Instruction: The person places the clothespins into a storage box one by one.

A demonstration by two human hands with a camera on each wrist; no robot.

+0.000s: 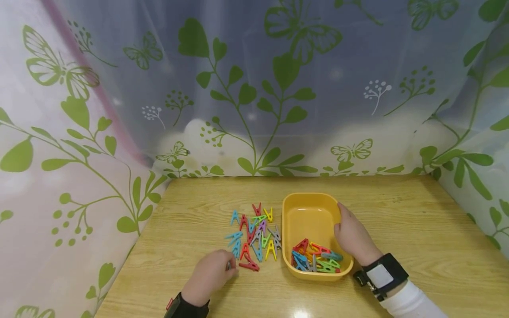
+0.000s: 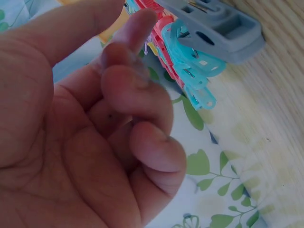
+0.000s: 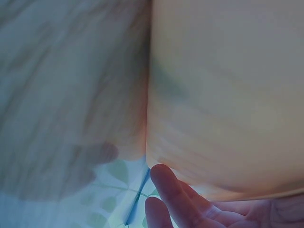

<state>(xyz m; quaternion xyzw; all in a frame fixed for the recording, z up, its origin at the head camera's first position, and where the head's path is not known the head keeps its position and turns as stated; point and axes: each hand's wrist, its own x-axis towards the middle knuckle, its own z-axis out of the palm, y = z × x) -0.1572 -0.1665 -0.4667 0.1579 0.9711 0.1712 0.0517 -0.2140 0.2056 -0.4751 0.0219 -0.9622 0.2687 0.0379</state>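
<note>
My left hand (image 1: 210, 274) is low at the left of a loose pile of coloured clothespins (image 1: 251, 235), its fingers curled. In the left wrist view a grey clothespin (image 2: 228, 35) juts out past the thumb and index fingertip, which pinch its hidden end; teal and red clothespins (image 2: 199, 66) lie beyond it. My right hand (image 1: 355, 236) grips the right rim of a yellow basket (image 1: 310, 198), thumb over the edge and fingers against the outer wall (image 3: 218, 118). Several mixed-colour clothespins (image 1: 318, 258) lie in the basket's near end.
The wooden table (image 1: 191, 212) reaches back to a hanging curtain (image 1: 254, 88) with green leaves and butterflies, which also closes off both sides. The basket stands just right of the loose clothespins.
</note>
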